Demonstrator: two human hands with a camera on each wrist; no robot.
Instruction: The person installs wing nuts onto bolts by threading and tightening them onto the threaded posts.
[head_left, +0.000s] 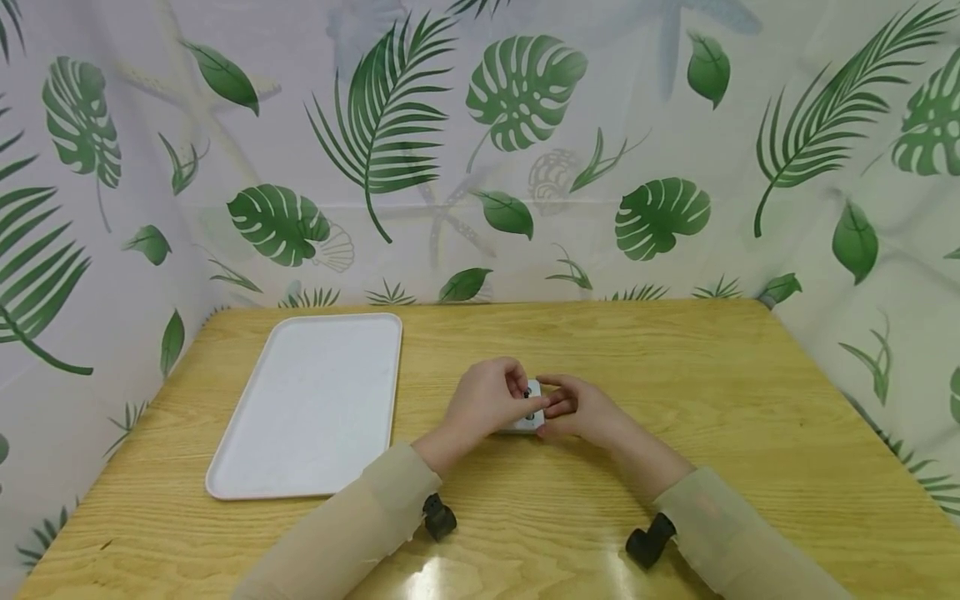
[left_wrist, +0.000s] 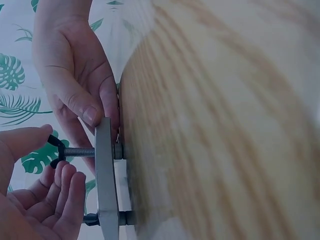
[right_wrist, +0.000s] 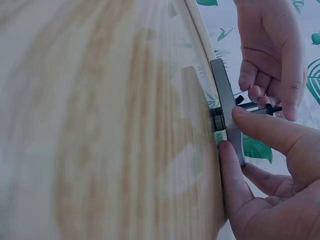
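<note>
A small grey metal plate [head_left: 531,422] stands just above the wooden table on bolt heads [left_wrist: 127,217]. A threaded bolt [left_wrist: 80,152] rises from it, bearing a black wing nut [left_wrist: 56,150] near its tip. My left hand [head_left: 483,398] pinches that wing nut between thumb and fingertips. Lower on its own bolt, close against the plate, is a second black wing nut [left_wrist: 91,219]. With the thumb on the top face and fingers at the edge and underside, my right hand [head_left: 588,414] grips the plate's right side. Fingers partly cover the plate in the head view.
On the table's left side lies a white rectangular tray [head_left: 303,408]. The wooden table [head_left: 675,350] meets a leaf-print cloth [head_left: 555,208] at the back and sides. Black wrist cameras are strapped under both sleeves.
</note>
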